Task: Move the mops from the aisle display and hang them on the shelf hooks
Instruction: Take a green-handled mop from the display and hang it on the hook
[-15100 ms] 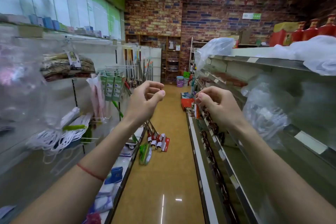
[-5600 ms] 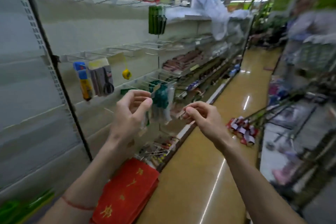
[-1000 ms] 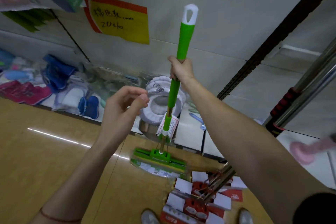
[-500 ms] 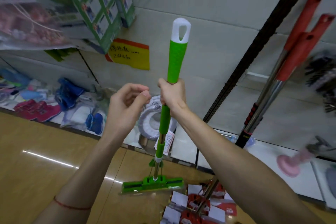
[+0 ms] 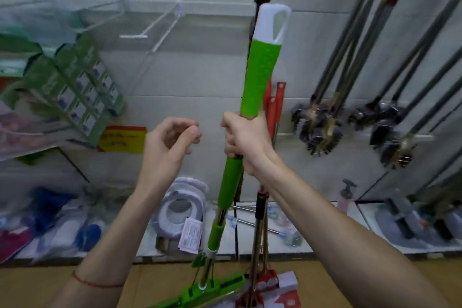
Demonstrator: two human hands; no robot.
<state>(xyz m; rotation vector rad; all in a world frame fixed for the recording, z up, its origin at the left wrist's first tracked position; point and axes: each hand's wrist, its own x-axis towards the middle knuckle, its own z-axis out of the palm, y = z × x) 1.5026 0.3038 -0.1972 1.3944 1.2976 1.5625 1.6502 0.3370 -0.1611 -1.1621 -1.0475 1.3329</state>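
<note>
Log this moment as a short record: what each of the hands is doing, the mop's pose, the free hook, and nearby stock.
right hand: grips the green mop on its handle, below the textured grip
left hand: beside the pole, fingers loosely curled, holds nothing
mop pose: near upright, white hanging loop on top, head low near the floor
free hook: white wire hook, upper left of the loop, bare
nearby stock: brushes hanging at right; yellow price sign at left
</note>
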